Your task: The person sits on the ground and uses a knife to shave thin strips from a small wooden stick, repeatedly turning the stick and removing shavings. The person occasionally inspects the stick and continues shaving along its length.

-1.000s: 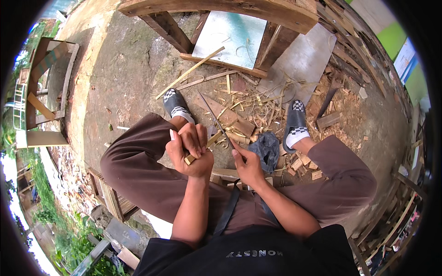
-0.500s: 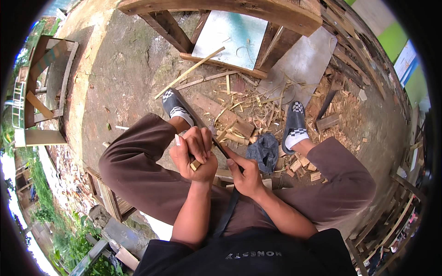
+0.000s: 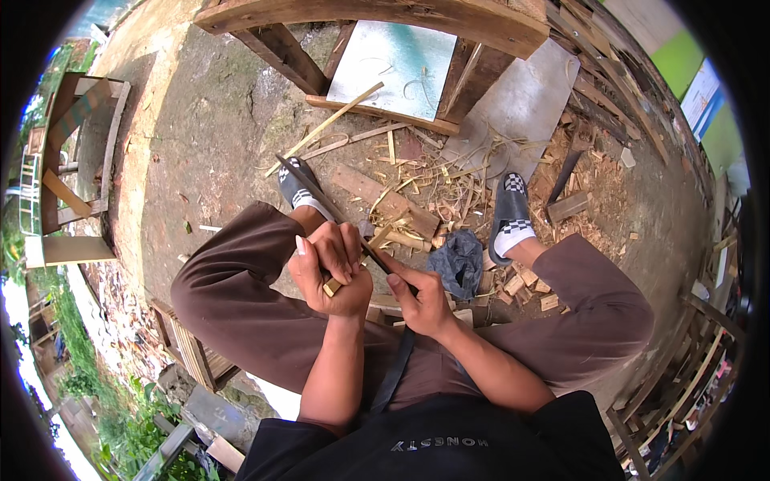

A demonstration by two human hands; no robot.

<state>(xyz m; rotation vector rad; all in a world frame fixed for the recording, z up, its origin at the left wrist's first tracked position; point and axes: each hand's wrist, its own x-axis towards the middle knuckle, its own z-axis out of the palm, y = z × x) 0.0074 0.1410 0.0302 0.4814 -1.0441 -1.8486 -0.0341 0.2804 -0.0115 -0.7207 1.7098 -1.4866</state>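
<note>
My left hand (image 3: 330, 260) is closed, palm turned up, around a narrow piece of pale wood or bamboo; its cut end (image 3: 333, 286) shows at the heel of the palm. A light strip (image 3: 380, 237) shows just beyond those fingers; whether it is the same piece I cannot tell. In my right hand (image 3: 423, 301) is a long dark knife (image 3: 325, 199), index finger stretched along it and thumb bent on the near side. The blade slants away to the far left, passing close beyond my left fingers, its tip above my left shoe. My right palm hides the handle.
Between my feet lie wood shavings (image 3: 461, 172), a plank (image 3: 373, 194), a crumpled dark plastic bag (image 3: 456, 263) and small wood blocks (image 3: 517, 282). A wooden frame (image 3: 377, 18) with a pale panel (image 3: 393, 68) stands ahead. Another dark blade-like tool (image 3: 566, 175) lies beyond my right shoe.
The knife has slid farther out to the far left, its tip now past my left shoe. My right hand has edged forward and left; my left hand keeps its grip.
</note>
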